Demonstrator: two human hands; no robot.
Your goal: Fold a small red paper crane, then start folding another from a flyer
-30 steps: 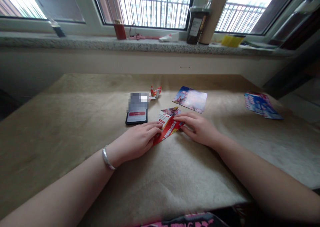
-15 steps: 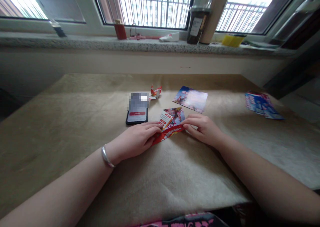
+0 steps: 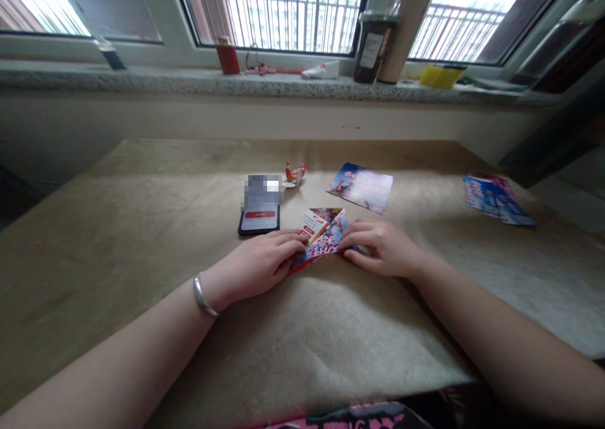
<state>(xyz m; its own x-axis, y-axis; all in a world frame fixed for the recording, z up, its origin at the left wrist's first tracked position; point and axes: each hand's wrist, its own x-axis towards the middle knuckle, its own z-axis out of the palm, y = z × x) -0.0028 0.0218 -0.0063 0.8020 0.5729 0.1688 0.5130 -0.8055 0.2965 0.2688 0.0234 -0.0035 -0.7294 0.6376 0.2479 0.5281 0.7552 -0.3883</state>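
A folded sheet of printed paper (image 3: 326, 243), blue and red with a white patch, lies on the table between my hands. My left hand (image 3: 271, 256) presses on its left end, fingers closed together at the edge. At the other end my right hand (image 3: 373, 243) pinches the paper's right corner between thumb and fingers. Just beyond my left hand lies a smartphone (image 3: 259, 221), its screen partly blurred. A red and white folded paper figure (image 3: 295, 174) sits past the phone's right side.
A flat printed sheet (image 3: 362, 186) rests beyond my right hand. Several colourful leaflets (image 3: 496, 199) overlap at the table's right. Along the windowsill (image 3: 170, 84) stand a red container (image 3: 227, 57), a dark lidded jar (image 3: 373, 48) and a yellow item (image 3: 440, 76).
The paper's near red strip has turned, and more of the blue printed face with lettering shows now. My right hand has shifted slightly nearer with the corner; my left hand stays in place.
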